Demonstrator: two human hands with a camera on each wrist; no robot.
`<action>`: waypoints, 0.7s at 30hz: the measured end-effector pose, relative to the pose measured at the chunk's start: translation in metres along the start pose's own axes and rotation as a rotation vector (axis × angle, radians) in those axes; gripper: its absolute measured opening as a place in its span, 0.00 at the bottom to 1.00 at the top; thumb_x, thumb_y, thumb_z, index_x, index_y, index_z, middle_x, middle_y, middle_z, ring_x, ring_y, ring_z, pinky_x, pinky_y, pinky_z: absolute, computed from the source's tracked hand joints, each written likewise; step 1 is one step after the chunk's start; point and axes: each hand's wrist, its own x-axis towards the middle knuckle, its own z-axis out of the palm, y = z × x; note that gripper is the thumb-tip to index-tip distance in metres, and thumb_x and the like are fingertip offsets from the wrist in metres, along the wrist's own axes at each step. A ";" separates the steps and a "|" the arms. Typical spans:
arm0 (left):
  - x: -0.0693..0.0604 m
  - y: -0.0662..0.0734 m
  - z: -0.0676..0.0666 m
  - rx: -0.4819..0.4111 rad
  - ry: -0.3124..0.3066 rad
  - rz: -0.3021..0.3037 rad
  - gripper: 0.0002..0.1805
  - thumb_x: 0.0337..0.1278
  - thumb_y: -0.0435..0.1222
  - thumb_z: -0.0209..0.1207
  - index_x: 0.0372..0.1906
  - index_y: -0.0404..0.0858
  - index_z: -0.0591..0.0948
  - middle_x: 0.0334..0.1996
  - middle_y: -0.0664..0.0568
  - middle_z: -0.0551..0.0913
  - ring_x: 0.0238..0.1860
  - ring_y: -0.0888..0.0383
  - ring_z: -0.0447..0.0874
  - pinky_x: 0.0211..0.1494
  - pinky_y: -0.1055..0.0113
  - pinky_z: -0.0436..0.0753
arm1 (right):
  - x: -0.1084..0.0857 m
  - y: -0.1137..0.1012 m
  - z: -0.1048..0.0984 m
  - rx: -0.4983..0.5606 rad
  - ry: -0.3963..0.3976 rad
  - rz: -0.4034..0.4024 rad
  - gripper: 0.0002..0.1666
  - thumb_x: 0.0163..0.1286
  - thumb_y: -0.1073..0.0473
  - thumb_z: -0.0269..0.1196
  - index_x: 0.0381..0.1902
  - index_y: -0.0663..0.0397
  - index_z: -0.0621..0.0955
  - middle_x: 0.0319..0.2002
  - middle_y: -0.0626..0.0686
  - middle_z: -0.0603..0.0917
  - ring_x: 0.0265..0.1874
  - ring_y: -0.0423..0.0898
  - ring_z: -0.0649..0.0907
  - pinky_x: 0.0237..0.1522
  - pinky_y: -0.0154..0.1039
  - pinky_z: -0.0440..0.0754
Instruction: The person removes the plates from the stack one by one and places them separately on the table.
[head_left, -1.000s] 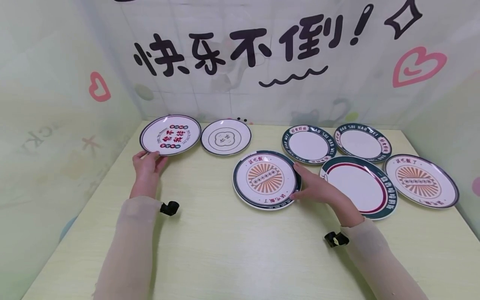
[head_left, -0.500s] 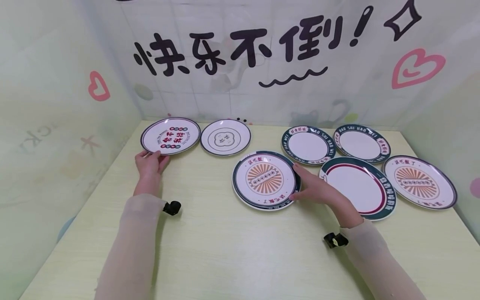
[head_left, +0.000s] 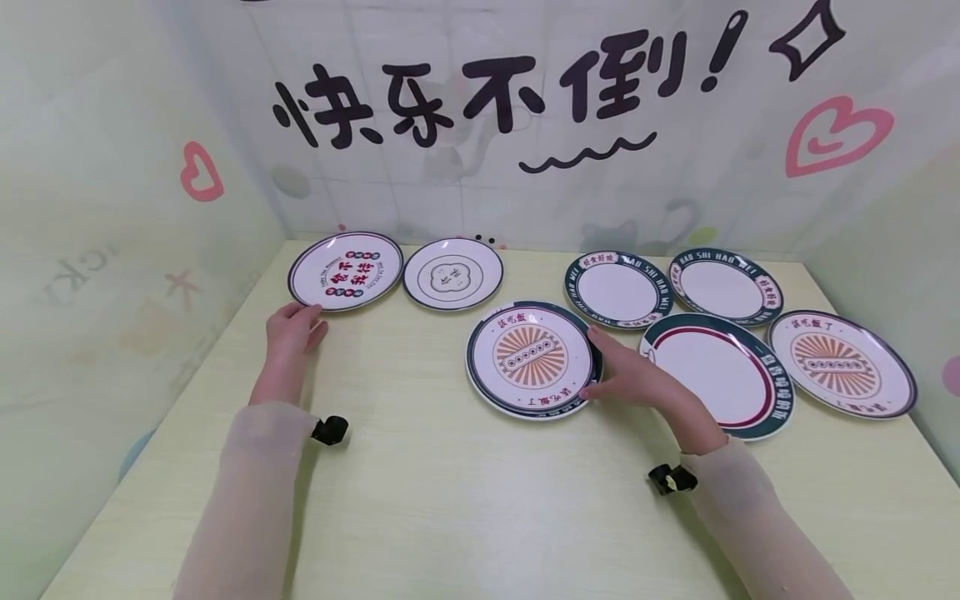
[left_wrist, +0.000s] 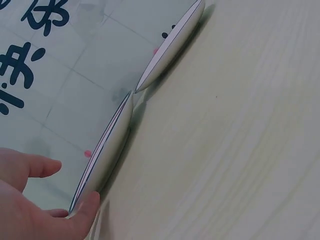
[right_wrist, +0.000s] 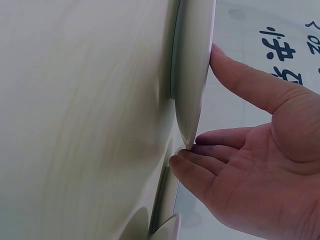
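Observation:
In the head view my left hand (head_left: 291, 337) is at the near-left rim of a white plate with red lettering (head_left: 347, 271). The left wrist view shows the thumb (left_wrist: 89, 212) touching that plate's edge, with a forefinger (left_wrist: 42, 166) held away from it. My right hand (head_left: 626, 367) holds the right rim of a white plate with an orange sunburst (head_left: 532, 358), thumb and fingers spread along its edge. In the right wrist view, fingertips (right_wrist: 181, 157) meet the rim, and a lower plate (right_wrist: 176, 55) shows beneath it. Its dark green rim peeks out in the head view.
A small white plate (head_left: 453, 275) lies beside the lettered one. On the right are green-rimmed plates (head_left: 618, 289), (head_left: 725, 286), a larger green-and-red-rimmed plate (head_left: 712, 371) and another sunburst plate (head_left: 842, 363). Printed walls (head_left: 480, 192) border the table's back and sides.
The lettered plate has shifted slightly right and now lies lower at its far edge. My left hand has drawn slightly left and away from it. The right hand stays at the same rim.

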 end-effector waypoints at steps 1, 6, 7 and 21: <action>-0.002 -0.001 0.000 0.028 0.002 0.022 0.40 0.70 0.34 0.54 0.80 0.45 0.49 0.59 0.57 0.69 0.57 0.64 0.72 0.69 0.74 0.76 | 0.000 0.000 0.000 -0.001 -0.001 -0.002 0.60 0.64 0.56 0.70 0.79 0.66 0.44 0.80 0.67 0.40 0.79 0.66 0.45 0.79 0.62 0.46; -0.015 -0.005 0.007 0.147 -0.022 0.124 0.37 0.69 0.34 0.56 0.77 0.41 0.54 0.46 0.62 0.65 0.43 0.69 0.70 0.69 0.70 0.77 | 0.001 0.001 0.000 0.000 0.000 -0.008 0.60 0.64 0.56 0.70 0.79 0.66 0.44 0.80 0.67 0.39 0.79 0.66 0.44 0.79 0.61 0.46; -0.018 -0.006 0.009 0.157 -0.042 0.138 0.36 0.69 0.33 0.56 0.77 0.41 0.55 0.47 0.62 0.66 0.44 0.69 0.70 0.69 0.69 0.77 | 0.001 0.001 0.000 0.001 0.000 -0.009 0.60 0.64 0.56 0.69 0.79 0.66 0.44 0.80 0.67 0.39 0.79 0.66 0.44 0.79 0.61 0.45; -0.060 -0.024 0.050 0.336 -0.467 0.254 0.31 0.72 0.32 0.53 0.74 0.29 0.59 0.55 0.51 0.73 0.54 0.62 0.75 0.74 0.59 0.73 | -0.001 -0.001 -0.001 0.018 0.000 -0.006 0.60 0.64 0.56 0.70 0.79 0.66 0.44 0.80 0.67 0.40 0.79 0.66 0.44 0.79 0.62 0.45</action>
